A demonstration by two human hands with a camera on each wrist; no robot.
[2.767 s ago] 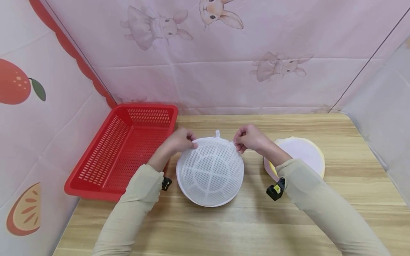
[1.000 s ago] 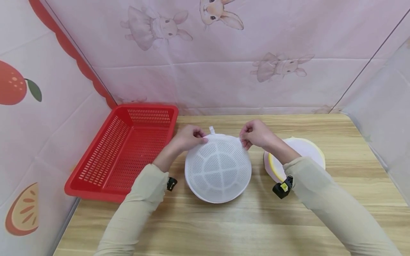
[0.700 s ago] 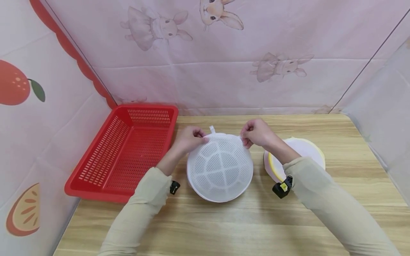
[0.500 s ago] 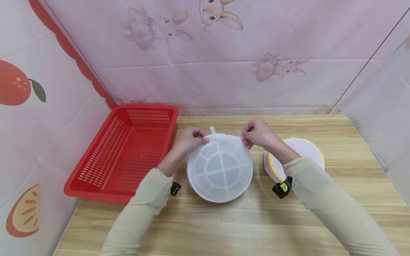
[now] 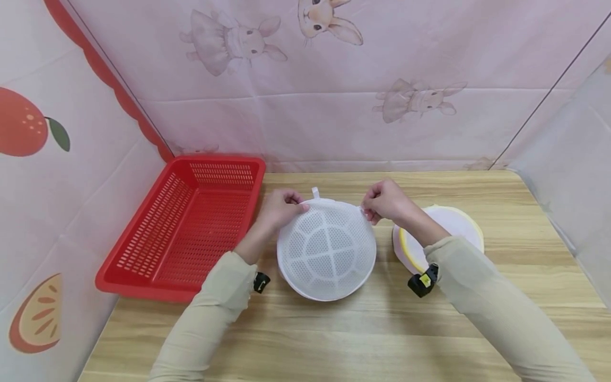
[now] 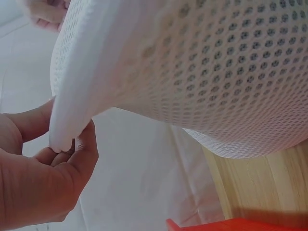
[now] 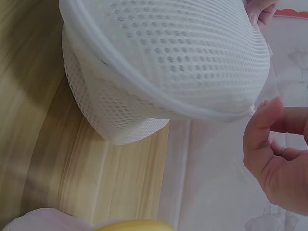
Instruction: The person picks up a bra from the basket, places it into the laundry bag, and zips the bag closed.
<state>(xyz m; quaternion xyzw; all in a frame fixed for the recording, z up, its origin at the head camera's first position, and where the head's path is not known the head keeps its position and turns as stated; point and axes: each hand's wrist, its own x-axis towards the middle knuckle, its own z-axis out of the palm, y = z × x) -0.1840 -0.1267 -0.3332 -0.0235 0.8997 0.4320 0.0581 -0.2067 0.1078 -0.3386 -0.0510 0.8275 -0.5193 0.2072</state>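
Note:
A round white mesh laundry bag (image 5: 326, 252) stands at the middle of the table, its top face towards me and a small white loop at its far edge. My left hand (image 5: 281, 208) pinches the bag's upper left edge; in the left wrist view, the left hand's thumb and fingers (image 6: 85, 154) close on the thick white rim. My right hand (image 5: 385, 201) pinches at the upper right edge. Thumb and forefinger meet at the end of the rim seam in the right wrist view, where the right hand (image 7: 281, 154) hides what small part it grips.
A red slotted basket (image 5: 143, 291) stands to the left, beside my left forearm. On the right, partly behind my right forearm, lie round lilac pieces (image 5: 451, 223) with yellow edging. A printed pink cloth wall (image 5: 310, 127) borders the wooden table (image 5: 334, 345) at the back.
Both hands and the mesh bag have shifted right since the first frame. My left hand has come nearer the white loop along the rim. In the last half second things have barely moved.

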